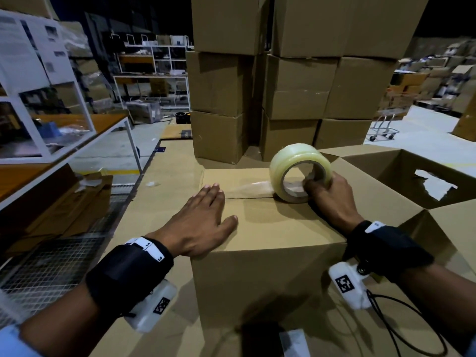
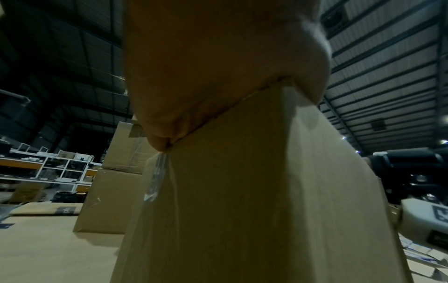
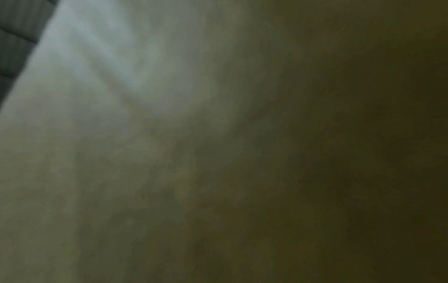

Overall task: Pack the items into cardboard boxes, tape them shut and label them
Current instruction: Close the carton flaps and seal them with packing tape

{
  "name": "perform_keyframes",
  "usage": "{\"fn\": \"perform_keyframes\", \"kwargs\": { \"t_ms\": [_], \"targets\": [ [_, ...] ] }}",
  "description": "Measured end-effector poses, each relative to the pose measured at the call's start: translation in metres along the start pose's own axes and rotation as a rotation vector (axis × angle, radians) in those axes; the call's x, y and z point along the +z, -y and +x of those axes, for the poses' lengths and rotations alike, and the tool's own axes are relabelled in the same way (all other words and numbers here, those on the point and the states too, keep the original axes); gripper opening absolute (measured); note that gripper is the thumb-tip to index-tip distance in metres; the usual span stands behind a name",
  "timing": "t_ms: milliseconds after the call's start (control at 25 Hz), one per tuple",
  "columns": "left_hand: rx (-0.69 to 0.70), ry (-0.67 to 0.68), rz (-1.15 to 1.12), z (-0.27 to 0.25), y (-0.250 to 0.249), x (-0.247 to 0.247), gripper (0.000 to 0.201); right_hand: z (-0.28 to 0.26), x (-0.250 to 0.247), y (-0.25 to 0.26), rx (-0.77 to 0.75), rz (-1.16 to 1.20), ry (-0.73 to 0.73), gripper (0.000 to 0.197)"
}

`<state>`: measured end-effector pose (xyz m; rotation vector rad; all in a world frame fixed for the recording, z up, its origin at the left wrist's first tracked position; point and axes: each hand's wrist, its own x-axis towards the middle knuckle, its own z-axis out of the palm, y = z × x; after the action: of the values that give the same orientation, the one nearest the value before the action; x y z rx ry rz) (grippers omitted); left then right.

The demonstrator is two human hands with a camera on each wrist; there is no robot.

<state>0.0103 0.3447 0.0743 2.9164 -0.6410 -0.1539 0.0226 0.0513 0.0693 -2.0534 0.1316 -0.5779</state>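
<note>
A closed cardboard box (image 1: 268, 243) stands in front of me, its side filling the left wrist view (image 2: 254, 191). My left hand (image 1: 203, 215) lies flat on its top with straight fingers over the flap seam; its palm (image 2: 218, 67) presses the top edge. My right hand (image 1: 327, 191) grips a roll of clear tape (image 1: 300, 171) standing on the lid, fingers hooked through its core. A clear strip of tape (image 1: 247, 188) runs from the roll along the seam to my left fingertips. The right wrist view is a dark blur.
An open empty cardboard box (image 1: 412, 181) sits right beside the closed one. Stacked closed boxes (image 1: 283, 81) stand close behind. A white-framed table (image 1: 77, 135) and wire mesh (image 1: 51, 264) are at the left. Flat cardboard (image 1: 164, 181) covers the floor.
</note>
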Motion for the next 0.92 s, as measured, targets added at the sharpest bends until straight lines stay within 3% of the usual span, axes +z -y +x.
{"fn": "perform_keyframes", "kwargs": {
  "t_ms": [200, 400, 920],
  "targets": [
    [0.000, 0.010, -0.001, 0.001, 0.001, 0.001, 0.085, 0.005, 0.002, -0.010, 0.078, 0.107, -0.106, 0.023],
    [-0.013, 0.016, -0.018, 0.001, 0.002, 0.002, 0.084, -0.001, 0.003, -0.016, 0.206, 0.207, 0.038, 0.033],
    [-0.151, -0.009, 0.022, -0.007, 0.019, -0.003, 0.086, 0.004, 0.044, -0.004, 0.185, 0.256, 0.006, 0.025]
  ]
}}
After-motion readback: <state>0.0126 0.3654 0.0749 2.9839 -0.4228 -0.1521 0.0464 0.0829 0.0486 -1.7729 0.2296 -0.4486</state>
